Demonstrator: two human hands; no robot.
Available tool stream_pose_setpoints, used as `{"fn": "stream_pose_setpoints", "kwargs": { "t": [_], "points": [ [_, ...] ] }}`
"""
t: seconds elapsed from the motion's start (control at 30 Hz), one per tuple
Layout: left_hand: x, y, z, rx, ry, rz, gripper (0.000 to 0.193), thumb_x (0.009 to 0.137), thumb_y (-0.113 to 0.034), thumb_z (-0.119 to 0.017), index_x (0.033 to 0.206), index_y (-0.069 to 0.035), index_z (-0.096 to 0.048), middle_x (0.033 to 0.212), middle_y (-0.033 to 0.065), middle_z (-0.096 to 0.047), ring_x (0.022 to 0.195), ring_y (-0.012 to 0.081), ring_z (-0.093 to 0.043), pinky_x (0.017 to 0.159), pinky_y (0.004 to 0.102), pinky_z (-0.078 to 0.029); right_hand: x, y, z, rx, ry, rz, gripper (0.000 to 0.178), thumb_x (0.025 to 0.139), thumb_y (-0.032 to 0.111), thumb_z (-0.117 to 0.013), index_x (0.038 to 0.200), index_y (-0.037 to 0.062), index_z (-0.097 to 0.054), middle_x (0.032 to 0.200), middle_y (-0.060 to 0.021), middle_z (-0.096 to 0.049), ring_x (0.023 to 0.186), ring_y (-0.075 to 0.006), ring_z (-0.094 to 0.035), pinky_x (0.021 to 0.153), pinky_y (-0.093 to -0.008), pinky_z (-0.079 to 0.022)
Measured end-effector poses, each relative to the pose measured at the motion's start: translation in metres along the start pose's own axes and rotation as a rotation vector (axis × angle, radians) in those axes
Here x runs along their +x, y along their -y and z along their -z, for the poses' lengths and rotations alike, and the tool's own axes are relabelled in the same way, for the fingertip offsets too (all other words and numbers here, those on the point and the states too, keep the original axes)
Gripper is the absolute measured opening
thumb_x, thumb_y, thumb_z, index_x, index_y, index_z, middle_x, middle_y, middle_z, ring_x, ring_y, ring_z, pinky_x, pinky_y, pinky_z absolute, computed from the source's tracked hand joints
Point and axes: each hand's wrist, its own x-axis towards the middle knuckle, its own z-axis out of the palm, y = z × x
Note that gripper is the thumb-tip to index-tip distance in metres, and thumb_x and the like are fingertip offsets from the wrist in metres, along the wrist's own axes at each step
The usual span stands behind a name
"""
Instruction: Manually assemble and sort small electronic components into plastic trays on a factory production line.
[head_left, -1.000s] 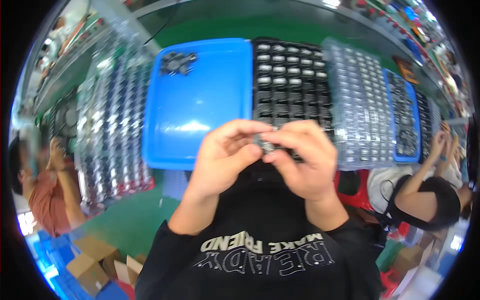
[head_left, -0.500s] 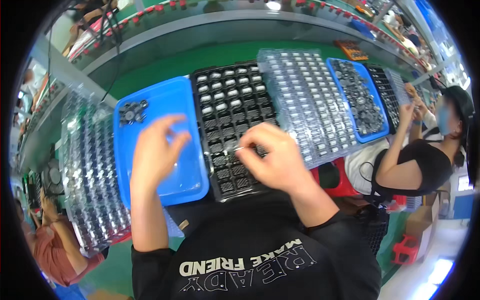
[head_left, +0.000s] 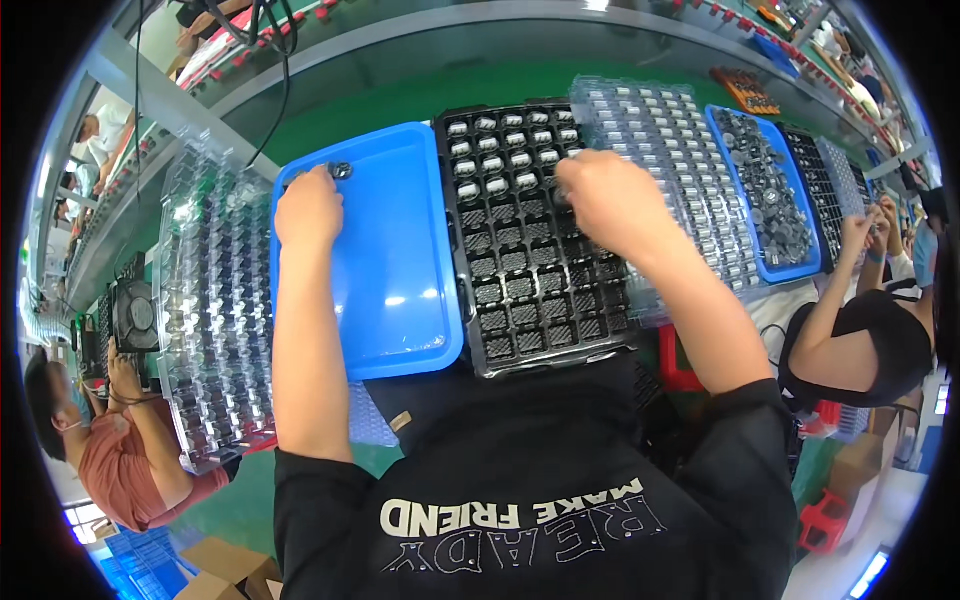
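In the far left corner of a blue tray, my left hand has its fingers bent down together over a few small dark round parts. Whatever its fingertips grip is hidden. My right hand is over the right side of a black compartment tray, fingers pinched close to a pocket. A small dark bit shows at those fingertips, too blurred to name. White-topped cylindrical parts fill the far rows of the black tray; its nearer pockets show their bare textured bottoms.
Clear plastic trays full of parts stand on the right, before another blue tray of dark parts. More clear trays are stacked on the left. Co-workers sit on both sides. A grey post rises at the far left.
My left hand has moved away from me, down to the dark parts in the blue tray. My right hand has gone farther up and right over the black tray. The view has shifted slightly.
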Motion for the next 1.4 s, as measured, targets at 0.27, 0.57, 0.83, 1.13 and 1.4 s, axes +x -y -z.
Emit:
{"fn": "stream_pose_setpoints", "kwargs": {
  "t": [0.27, 0.57, 0.83, 1.13, 1.4],
  "points": [
    [-0.006, 0.009, 0.030, -0.072, -0.002, 0.068, 0.016, 0.092, -0.025, -0.067, 0.103, -0.014, -0.066, 0.100, 0.0145, -0.074, 0.099, 0.0373, -0.070, 0.083, 0.0492, -0.053, -0.008, -0.006, 0.000, 0.150, 0.107, -0.043, 0.025, 0.081, 0.009, -0.074, 0.105, 0.0034, -0.069, 0.098, -0.0149, -0.070, 0.102, -0.0353, -0.068, 0.086, -0.0448, -0.056],
    [-0.016, 0.025, 0.031, -0.156, -0.058, 0.009, 0.016, 0.096, -0.015, -0.059, 0.110, -0.012, -0.064, 0.103, 0.0147, -0.073, 0.099, 0.0388, -0.068, 0.085, 0.0480, -0.051, -0.106, -0.044, 0.074, 0.367, -0.109, -0.497, 0.045, 0.080, 0.009, -0.080, 0.123, 0.0047, -0.068, 0.103, -0.0124, -0.073, 0.085, -0.0233, -0.070, 0.079, -0.0346, -0.055],
    [-0.008, 0.033, 0.013, -0.290, -0.022, -0.046, 0.024, 0.091, -0.004, -0.050, 0.111, -0.004, -0.062, 0.113, 0.0221, -0.068, 0.107, 0.0394, -0.065, 0.092, 0.0469, -0.050, -0.138, -0.059, 0.051, 0.182, 0.097, -0.630, 0.030, 0.073, 0.017, -0.086, 0.081, 0.0013, -0.062, 0.071, -0.0101, -0.064, 0.069, -0.0216, -0.064, 0.064, -0.0366, -0.049],
    [-0.013, 0.031, 0.030, -0.373, -0.020, 0.083, 0.016, 0.093, -0.011, -0.062, 0.109, -0.008, -0.063, 0.106, 0.0154, -0.069, 0.099, 0.0287, -0.067, 0.089, 0.0383, -0.050, -0.140, -0.066, 0.045, 0.395, 0.094, -0.692, 0.017, 0.077, 0.013, -0.079, 0.082, 0.0032, -0.067, 0.071, -0.0041, -0.061, 0.062, -0.0117, -0.054, 0.057, -0.0288, -0.042],
    [-0.084, 0.022, 0.055, -1.363, 0.081, -0.185, 0.026, 0.094, -0.007, -0.067, 0.119, -0.003, -0.060, 0.134, 0.0136, -0.065, 0.096, 0.0115, -0.064, 0.083, 0.0266, -0.051, -0.161, -0.073, 0.040, 0.552, 0.043, -0.455, 0.025, 0.073, 0.001, -0.079, 0.097, 0.0060, -0.078, 0.083, -0.0037, -0.061, 0.077, -0.0161, -0.055, 0.072, -0.0300, -0.045]
  ]
}}
